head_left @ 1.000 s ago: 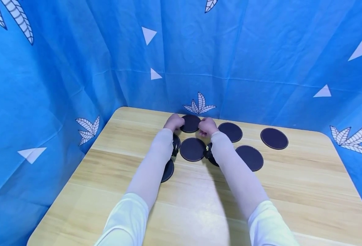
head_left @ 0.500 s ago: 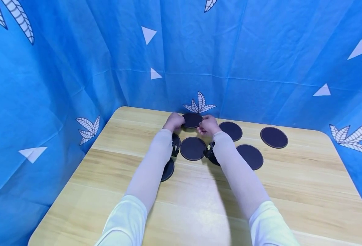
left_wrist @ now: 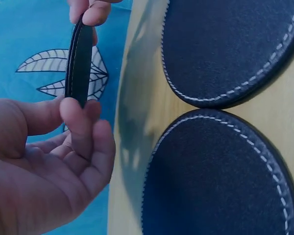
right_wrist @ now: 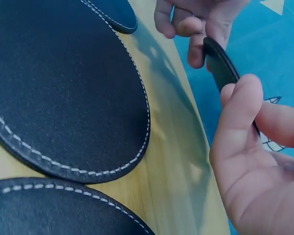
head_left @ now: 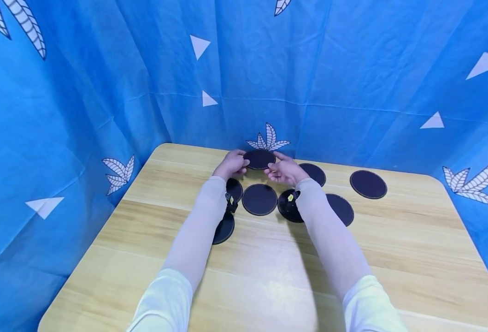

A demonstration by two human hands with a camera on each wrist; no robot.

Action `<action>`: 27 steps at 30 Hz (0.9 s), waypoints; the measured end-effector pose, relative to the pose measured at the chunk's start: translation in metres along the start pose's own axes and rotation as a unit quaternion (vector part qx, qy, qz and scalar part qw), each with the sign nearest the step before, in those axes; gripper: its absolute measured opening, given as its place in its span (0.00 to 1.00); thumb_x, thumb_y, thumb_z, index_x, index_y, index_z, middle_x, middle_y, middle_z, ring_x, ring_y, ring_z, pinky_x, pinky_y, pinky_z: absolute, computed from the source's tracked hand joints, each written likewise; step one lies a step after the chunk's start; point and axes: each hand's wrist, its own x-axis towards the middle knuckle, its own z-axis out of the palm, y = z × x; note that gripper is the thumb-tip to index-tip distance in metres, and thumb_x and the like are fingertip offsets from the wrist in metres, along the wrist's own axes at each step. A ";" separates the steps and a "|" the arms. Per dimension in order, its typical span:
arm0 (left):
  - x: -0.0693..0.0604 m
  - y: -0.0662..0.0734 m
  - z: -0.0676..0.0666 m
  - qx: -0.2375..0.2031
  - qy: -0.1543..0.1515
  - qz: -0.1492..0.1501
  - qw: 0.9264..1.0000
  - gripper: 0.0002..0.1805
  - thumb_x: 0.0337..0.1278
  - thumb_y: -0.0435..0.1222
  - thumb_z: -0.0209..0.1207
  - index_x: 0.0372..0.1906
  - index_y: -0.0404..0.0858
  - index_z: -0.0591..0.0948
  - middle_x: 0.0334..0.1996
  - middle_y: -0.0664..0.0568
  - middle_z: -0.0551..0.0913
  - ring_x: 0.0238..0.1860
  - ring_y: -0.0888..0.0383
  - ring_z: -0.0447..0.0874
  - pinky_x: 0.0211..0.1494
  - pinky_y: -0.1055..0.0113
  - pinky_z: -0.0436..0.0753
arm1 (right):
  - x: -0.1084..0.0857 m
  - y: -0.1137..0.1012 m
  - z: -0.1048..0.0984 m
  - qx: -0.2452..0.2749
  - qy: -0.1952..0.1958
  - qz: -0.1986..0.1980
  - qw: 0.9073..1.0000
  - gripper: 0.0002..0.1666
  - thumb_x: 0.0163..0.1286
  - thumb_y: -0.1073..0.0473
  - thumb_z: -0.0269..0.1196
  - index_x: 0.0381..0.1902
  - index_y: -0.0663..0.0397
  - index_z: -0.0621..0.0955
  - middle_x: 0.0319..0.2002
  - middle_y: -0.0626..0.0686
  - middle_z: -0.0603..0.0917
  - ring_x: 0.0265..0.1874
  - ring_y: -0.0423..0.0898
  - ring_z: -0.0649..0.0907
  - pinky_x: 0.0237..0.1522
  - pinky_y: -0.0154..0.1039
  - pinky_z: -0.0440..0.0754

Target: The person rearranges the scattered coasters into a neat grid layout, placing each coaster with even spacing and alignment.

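A round black coaster with stitched trim [head_left: 259,159] is held off the wooden table near its back edge, between both hands. My left hand [head_left: 232,164] pinches its left rim between thumb and fingers. On the opposite rim, my right hand [head_left: 286,169] pinches it the same way. The left wrist view shows the raised coaster [left_wrist: 79,63] nearly edge-on. Its thin edge [right_wrist: 221,66] also appears in the right wrist view, spanning the gap from hand to hand. Below the hands lies another black coaster [head_left: 259,199], flat on the table.
More black coasters lie flat nearby: some partly under the left forearm [head_left: 224,229], others by the right arm [head_left: 289,210], and one farther right [head_left: 368,184]. A blue patterned curtain [head_left: 244,69] hangs just behind the wooden table [head_left: 393,258].
The back coaster has risen off the table and tilted, with both hands now holding its sides. My right hand has turned and its fingers show more. The other coasters stay in place.
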 end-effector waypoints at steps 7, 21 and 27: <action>-0.006 0.002 -0.006 -0.020 -0.016 0.022 0.999 0.32 0.73 0.32 0.55 0.78 0.40 0.62 0.30 0.49 0.75 0.18 0.62 0.70 0.31 0.66 0.80 | -0.009 -0.001 0.000 0.022 -0.037 -0.015 0.999 0.45 0.80 0.69 0.50 0.83 0.35 0.44 0.30 0.59 0.83 0.20 0.45 0.79 0.25 0.34 0.80; -0.023 -0.005 -0.012 -0.044 -0.065 0.031 0.996 0.34 0.76 0.33 0.53 0.81 0.45 0.57 0.33 0.43 0.83 0.16 0.61 0.72 0.37 0.61 0.84 | -0.024 0.004 0.002 0.005 -0.048 -0.050 0.998 0.45 0.79 0.71 0.51 0.83 0.37 0.48 0.32 0.64 0.81 0.21 0.47 0.80 0.25 0.36 0.81; -0.024 -0.009 -0.012 -0.075 -0.084 0.022 0.993 0.35 0.75 0.33 0.54 0.81 0.46 0.56 0.29 0.47 0.83 0.15 0.62 0.72 0.31 0.67 0.83 | -0.033 0.005 0.004 -0.016 -0.044 -0.062 0.997 0.45 0.79 0.71 0.51 0.83 0.39 0.46 0.30 0.61 0.82 0.21 0.46 0.80 0.26 0.36 0.82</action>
